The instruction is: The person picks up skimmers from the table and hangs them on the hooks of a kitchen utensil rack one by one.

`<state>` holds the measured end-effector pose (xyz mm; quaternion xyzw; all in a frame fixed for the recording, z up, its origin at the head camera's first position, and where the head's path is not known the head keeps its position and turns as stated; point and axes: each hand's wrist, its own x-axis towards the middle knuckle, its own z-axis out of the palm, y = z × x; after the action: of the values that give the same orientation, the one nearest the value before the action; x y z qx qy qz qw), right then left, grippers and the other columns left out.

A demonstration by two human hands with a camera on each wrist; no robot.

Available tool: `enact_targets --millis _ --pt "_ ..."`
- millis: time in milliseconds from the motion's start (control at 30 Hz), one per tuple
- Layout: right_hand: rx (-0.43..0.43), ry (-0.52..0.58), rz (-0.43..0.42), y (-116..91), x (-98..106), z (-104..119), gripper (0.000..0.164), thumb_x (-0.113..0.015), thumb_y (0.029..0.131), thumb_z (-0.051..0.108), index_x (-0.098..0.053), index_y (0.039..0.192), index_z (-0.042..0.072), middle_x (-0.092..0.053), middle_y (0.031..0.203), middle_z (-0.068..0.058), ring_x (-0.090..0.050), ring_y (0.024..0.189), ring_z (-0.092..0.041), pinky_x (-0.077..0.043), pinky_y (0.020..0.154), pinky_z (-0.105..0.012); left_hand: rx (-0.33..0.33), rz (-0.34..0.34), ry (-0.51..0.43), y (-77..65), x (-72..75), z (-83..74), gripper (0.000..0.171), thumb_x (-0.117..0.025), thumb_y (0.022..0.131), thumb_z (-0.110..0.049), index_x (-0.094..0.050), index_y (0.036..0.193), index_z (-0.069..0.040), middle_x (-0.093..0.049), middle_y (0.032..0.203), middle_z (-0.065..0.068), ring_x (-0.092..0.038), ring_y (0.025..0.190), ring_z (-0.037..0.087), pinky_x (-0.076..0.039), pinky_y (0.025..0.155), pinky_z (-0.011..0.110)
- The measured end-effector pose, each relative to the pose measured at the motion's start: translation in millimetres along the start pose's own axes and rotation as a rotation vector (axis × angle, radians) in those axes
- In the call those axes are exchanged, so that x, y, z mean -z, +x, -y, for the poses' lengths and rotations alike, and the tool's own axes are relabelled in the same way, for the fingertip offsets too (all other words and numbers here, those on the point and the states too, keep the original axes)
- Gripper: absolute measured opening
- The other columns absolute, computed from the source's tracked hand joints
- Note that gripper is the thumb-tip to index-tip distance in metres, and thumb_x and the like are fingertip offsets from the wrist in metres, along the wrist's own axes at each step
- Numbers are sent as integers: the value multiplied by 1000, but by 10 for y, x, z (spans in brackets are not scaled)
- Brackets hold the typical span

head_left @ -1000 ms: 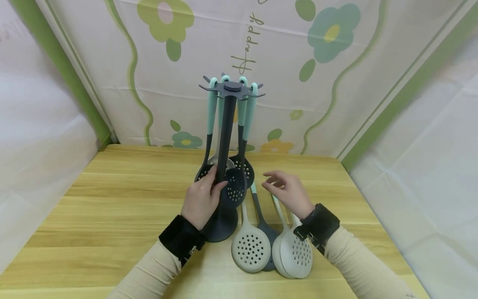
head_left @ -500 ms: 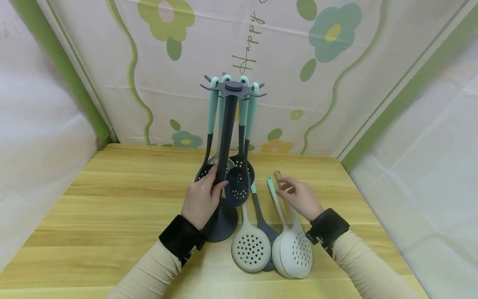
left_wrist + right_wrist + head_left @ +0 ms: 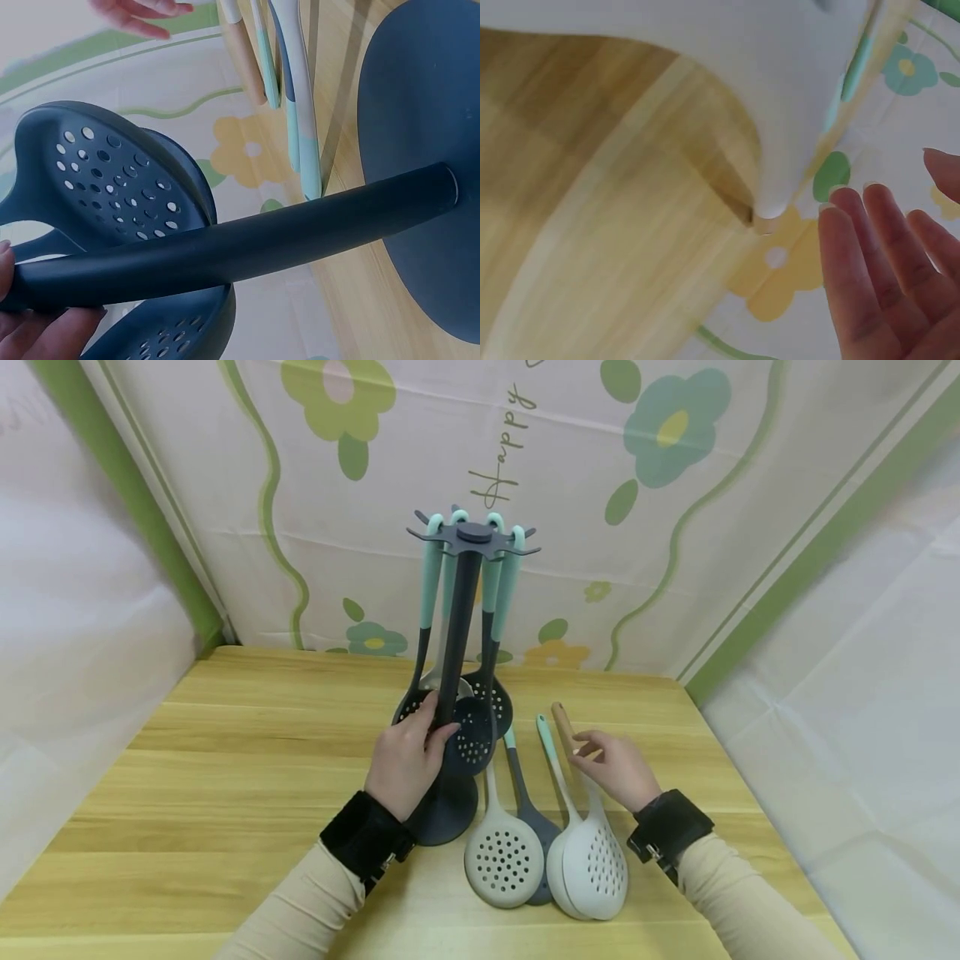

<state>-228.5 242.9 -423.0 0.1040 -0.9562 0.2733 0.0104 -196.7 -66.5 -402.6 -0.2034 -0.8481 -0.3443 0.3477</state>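
Observation:
My left hand point(image 3: 405, 756) grips the dark pole of a utensil stand point(image 3: 461, 618), thumb on one side and fingers on the other. Dark utensils with mint handles hang from its hooks, among them a slotted spoon point(image 3: 471, 747) in front of the pole. A pale metallic utensil hangs partly hidden behind. My right hand point(image 3: 617, 768) hovers by the wooden handle of a white skimmer point(image 3: 600, 860). In the right wrist view its fingers point(image 3: 891, 255) are extended, holding nothing, apart from the white utensil beside them.
Left of the white skimmer lie a pale utensil point(image 3: 555, 864) with a mint handle, a dark utensil point(image 3: 528, 806) and a beige skimmer point(image 3: 504, 867). The stand's round base point(image 3: 448, 814) is close to them. A floral cloth point(image 3: 540, 460) rises behind the wooden tabletop point(image 3: 247, 777).
My right hand has moved right and towards me, uncovering the mint and wooden handles. The front slotted spoon has swung slightly on its hook. My left hand keeps its grip.

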Motion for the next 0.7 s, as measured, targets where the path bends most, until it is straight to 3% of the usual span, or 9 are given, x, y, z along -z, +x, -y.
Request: enact_targets --millis 367,700 --pt "-44 -28 -1 -35 -87 -159 38 -69 92 17 -63 125 -2 -71 104 -18 -66 75 -19 -52 61 -30 -8 -4 -8 -7 7 -4 34 -70 92 -8 -59 122 5 -68 77 12 -65 60 19 -53 51 29" --pt "-111 -11 21 -51 -106 -243 40 -68 93 17 -61 125 -6 -67 114 -24 -68 85 -26 -56 66 -34 4 -4 -17 2 8 -17 34 -71 91 -7 -60 121 5 -71 81 14 -69 65 22 -56 54 33"
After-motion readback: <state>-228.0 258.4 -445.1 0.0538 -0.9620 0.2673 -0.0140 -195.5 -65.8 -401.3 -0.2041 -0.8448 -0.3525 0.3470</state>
